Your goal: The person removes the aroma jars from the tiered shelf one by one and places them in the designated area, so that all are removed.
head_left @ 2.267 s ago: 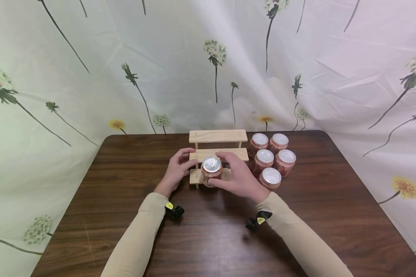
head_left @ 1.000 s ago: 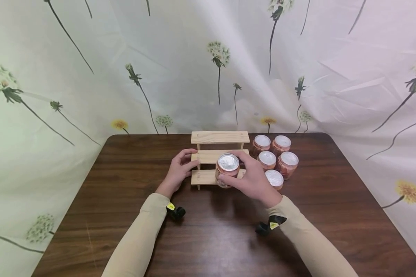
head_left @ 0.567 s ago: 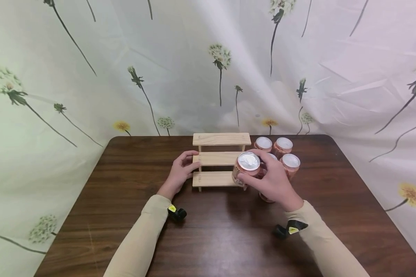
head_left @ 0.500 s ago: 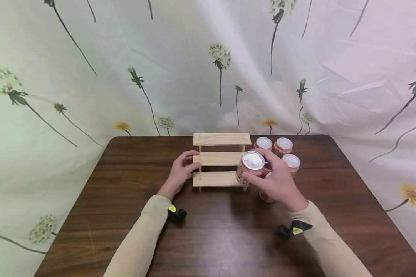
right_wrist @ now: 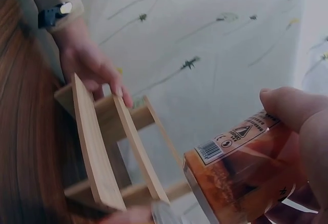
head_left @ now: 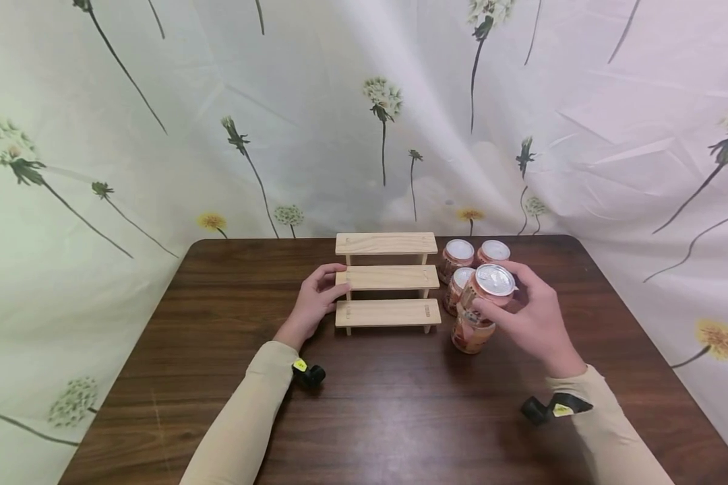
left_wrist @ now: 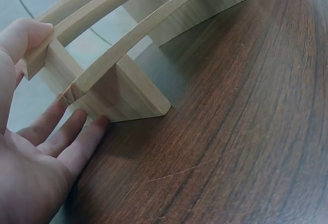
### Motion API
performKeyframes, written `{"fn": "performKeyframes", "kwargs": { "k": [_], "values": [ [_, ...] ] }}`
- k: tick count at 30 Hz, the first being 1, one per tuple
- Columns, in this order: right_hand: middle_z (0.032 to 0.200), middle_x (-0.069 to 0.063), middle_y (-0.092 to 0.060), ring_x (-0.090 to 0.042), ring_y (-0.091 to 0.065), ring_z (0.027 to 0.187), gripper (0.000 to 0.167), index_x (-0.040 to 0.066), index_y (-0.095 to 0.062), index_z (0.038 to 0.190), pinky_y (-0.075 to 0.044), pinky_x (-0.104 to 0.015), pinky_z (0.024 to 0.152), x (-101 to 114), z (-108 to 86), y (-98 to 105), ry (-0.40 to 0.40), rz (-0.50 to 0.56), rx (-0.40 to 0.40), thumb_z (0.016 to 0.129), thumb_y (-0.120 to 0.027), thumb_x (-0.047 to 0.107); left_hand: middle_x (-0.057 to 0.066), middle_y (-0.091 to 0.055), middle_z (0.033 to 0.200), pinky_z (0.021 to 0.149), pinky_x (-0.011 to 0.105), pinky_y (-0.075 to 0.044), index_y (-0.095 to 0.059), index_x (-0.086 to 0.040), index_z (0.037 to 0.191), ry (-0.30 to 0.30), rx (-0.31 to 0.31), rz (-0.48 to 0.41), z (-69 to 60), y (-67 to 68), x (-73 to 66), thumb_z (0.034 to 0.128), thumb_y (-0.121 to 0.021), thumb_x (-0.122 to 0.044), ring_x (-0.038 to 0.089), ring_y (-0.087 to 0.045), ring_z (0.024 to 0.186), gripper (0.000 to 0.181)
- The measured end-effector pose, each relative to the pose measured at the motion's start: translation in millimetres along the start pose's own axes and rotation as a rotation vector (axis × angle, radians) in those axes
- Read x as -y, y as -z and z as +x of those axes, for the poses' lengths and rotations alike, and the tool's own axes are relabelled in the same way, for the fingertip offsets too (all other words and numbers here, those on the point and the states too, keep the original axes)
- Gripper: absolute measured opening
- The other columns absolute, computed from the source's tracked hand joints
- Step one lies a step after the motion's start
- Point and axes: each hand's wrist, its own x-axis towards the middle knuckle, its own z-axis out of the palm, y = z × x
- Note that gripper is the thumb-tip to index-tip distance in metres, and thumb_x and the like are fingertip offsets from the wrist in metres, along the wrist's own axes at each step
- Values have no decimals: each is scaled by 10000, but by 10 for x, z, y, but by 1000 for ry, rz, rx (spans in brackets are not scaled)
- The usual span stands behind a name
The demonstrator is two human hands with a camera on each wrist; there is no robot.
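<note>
A three-step wooden shelf rack (head_left: 387, 277) stands on the table. At its left end my left hand (head_left: 315, 294) grips the middle step, thumb over the board; lower fingers (left_wrist: 84, 139) touch the rack's side in the left wrist view. To the right of the rack, my right hand (head_left: 538, 320) holds a silver-lidded can (head_left: 493, 280) up, tilted, between thumb and fingers. Its orange label with a barcode (right_wrist: 210, 151) shows in the right wrist view. Directly below the held can, a similar can (head_left: 471, 338) is partly covered by it.
More silver-lidded cans stand right of the rack: one behind-left (head_left: 459, 259), one at the back (head_left: 493, 251), one beside the held can (head_left: 455, 295). The dark wooden table (head_left: 370, 417) reaches back to a white dandelion-print cloth (head_left: 315, 121).
My right hand has carried the can from in front of the rack's lowest step rightward to the group of cans. The left hand has kept its hold on the rack.
</note>
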Motion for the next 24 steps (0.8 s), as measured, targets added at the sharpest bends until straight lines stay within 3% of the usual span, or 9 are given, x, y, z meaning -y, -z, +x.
{"fn": "performKeyframes", "kwargs": {
  "k": [11, 24],
  "values": [
    [1158, 76, -667, -17, -666, 955, 605, 28, -666, 1299, -522, -106, 782, -160, -79, 365, -21, -135, -94, 752, -915, -47, 131, -595, 1354, 833, 368, -590, -618, -181, 1394, -2, 2, -7, -4, 2, -14, 979, -778, -242, 237, -621, 1174, 449],
    [1105, 133, -659, 42, -647, 932, 580, 18, -661, 1285, -498, -74, 789, -407, -218, 543, -108, -232, -122, 774, -933, 41, 129, -595, 1357, 815, 352, -584, -617, -183, 1398, -2, 4, -3, -6, 15, 4, 976, -781, -251, 226, -623, 1157, 458]
  ]
}}
